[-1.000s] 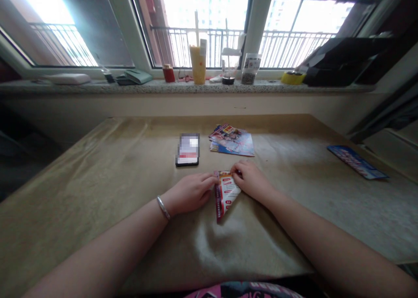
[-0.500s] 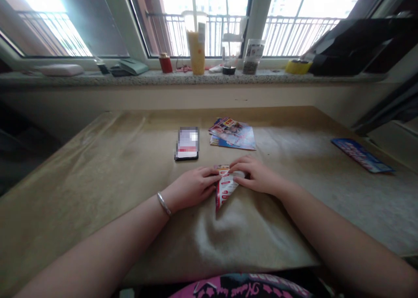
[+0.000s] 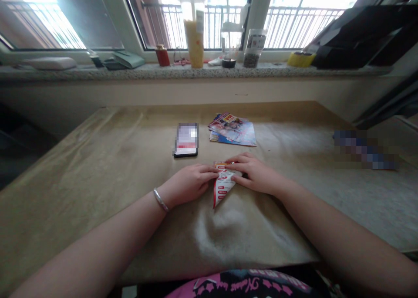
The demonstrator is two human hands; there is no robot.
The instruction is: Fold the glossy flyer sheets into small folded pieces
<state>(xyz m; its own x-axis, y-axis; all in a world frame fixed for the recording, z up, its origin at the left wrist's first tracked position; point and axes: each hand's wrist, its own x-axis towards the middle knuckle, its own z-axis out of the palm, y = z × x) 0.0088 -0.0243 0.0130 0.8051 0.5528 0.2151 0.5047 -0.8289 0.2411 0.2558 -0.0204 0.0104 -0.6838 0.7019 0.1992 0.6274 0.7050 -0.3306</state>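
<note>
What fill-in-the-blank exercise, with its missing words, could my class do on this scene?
1. The bare left hand and bare right hand touch a folded, red-and-white printed paper shaped like a ____.
2. A shiny, ____-coloured bracelet circles the left wrist.
3. From the person's viewpoint, the glossy multicoloured leaflets lie to the ____ of the rectangular black-edged phone.
4. On the speckled stone windowsill, the tall clear cup holds something ____.
Missing words: triangle; silver; right; yellow.
</note>
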